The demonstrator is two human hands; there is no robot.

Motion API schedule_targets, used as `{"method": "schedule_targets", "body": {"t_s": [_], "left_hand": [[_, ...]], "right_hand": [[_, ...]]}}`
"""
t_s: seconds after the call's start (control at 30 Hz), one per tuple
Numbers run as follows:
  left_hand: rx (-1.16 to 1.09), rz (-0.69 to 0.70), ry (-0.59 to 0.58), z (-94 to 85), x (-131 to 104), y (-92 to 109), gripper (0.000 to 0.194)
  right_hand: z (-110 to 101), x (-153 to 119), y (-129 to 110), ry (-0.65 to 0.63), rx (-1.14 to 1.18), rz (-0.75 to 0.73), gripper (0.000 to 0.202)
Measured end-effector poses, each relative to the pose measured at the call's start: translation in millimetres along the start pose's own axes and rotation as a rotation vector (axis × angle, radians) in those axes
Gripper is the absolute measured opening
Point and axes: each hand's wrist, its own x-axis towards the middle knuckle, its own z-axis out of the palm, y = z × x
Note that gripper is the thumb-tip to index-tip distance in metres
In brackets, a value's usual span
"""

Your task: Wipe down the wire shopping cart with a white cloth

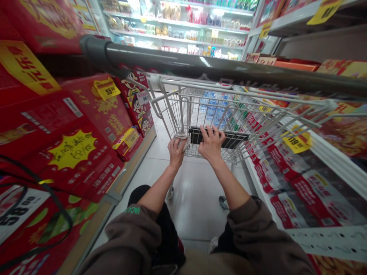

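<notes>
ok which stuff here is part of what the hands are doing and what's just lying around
In hand or touched:
- crumpled greyish cloth, in the left hand
- black panel on the shopping cart, right hand on it

Just around:
- red boxes
- yellow price tags

Place: shop, supermarket aisle. Stacked red boxes (pixel 43 131) are lining the left side, a yellow price tag (pixel 107 88) among them. Red-wrapped packs (pixel 299 181) are filling the right-hand shelving, where another yellow tag (pixel 296 141) is showing 119. Bright shelves (pixel 163 37) are displaying packaged goods at the far end. A wire shopping cart (pixel 183 64) is standing on the pale tiled floor (pixel 197 191).
</notes>
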Motion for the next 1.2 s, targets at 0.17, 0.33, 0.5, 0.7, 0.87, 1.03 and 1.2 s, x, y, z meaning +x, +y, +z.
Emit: {"method": "schedule_targets", "body": {"t_s": [0.17,0.33,0.5,0.7,0.87,1.03,1.2], "left_hand": [[0.025,0.013,0.073,-11.5,27,14,0.040],[0.037,-0.042,0.135,-7.1,41,24,0.033],[-0.029,-0.085,0.060,-10.9,15,21,0.030],[-0.444,-0.126,0.026,-49.4,22,29,0.026],[-0.234,-0.239,0.335,-58.2,29,42,0.029],[-0.344,-0.230,0.325,-58.6,16,56,0.028],[-0.468,-0.493,0.430,-64.4,7,72,0.037]], "right_hand": [[5,-4,-5,0.041,0.035,0.043,0.067],[6,-9,-8,0.049,0.050,0.070,0.067],[4,-12,-5,0.045,0.043,0.057,0.068],[6,-14,-2,0.081,0.061,0.028,0.068],[7,-18,-3,0.108,0.077,0.034,0.067],[5,-24,-1,0.094,0.083,0.021,0.067],[4,-26,0,0.096,0.093,0.013,0.068]]}}
